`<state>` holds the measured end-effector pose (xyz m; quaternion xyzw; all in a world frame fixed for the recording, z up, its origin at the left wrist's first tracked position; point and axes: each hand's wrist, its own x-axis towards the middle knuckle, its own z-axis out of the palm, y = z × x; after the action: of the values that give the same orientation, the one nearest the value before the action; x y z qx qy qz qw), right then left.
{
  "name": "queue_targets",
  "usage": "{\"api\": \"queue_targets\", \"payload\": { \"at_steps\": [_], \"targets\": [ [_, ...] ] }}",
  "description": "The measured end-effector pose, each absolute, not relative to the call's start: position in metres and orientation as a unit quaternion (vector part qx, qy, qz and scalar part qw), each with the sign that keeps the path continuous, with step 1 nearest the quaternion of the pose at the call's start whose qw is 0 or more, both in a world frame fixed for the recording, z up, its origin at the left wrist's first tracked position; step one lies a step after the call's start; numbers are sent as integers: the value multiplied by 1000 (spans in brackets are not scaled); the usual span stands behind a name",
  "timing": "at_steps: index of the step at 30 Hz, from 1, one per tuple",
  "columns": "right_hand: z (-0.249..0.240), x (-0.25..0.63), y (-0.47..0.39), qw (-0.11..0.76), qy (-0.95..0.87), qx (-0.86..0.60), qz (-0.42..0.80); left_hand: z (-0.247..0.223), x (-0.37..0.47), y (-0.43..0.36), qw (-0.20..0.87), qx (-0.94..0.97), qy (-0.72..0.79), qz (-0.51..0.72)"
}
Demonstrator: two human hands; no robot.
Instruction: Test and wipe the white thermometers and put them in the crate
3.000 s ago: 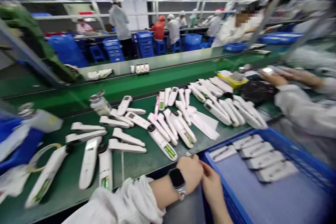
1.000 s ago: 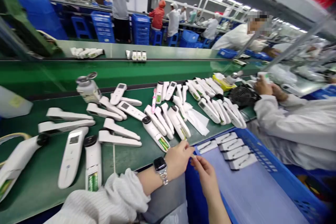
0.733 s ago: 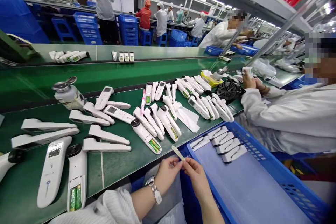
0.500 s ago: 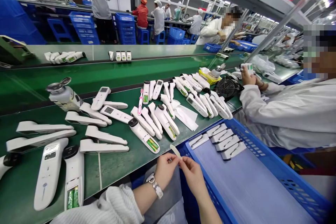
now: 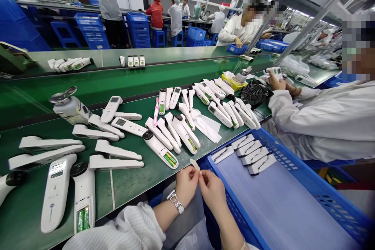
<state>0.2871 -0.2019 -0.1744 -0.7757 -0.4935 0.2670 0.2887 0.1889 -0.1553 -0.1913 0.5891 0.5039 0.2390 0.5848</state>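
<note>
My left hand [image 5: 186, 183] and my right hand [image 5: 211, 191] meet just past the bench edge, fingertips pinched together. Between them is a small pale cream strip [image 5: 194, 164], its free end pointing up and left; its kind is unclear. Closest on the green bench [image 5: 129, 187] lies a white handheld thermometer [image 5: 161, 151] with its battery bay uncovered and green batteries inside. Another thermometer [image 5: 186, 134] with visible batteries rests behind. At the left, one thermometer [image 5: 58, 193] lies screen up beside another with green batteries [image 5: 83, 218].
A blue crate [image 5: 288, 199] at my right holds several white parts [image 5: 253, 154]. On the bench are a pump bottle [image 5: 70, 105], a pink toothbrush [image 5: 156, 111], white paper [image 5: 206, 125] and a black fan [image 5: 253, 93]. A co-worker's white sleeve [image 5: 310, 117] reaches in from the right.
My hands have drawn slightly closer together and still pinch the cream strip. The view has shifted a little. The co-worker across the bench has lowered a hand to a blue bin.
</note>
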Motion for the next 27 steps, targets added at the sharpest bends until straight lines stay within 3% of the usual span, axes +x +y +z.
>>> {"api": "queue_targets", "payload": {
  "at_steps": [5,12,18,22,27],
  "targets": [
    [-185,299,-202,285,-464,-790,281,-192,187,-154,603,568,506,241],
    [-181,304,-213,391,-407,-696,443,-201,175,-159,709,446,504,211],
    [-146,262,-228,452,-389,-606,526,-158,119,-189,771,359,462,250],
    [-118,225,-228,430,-495,-554,514,-122,79,-195,786,325,428,307],
    [-112,187,-208,347,-660,-478,464,-115,35,-191,754,292,450,380]
  ]
}}
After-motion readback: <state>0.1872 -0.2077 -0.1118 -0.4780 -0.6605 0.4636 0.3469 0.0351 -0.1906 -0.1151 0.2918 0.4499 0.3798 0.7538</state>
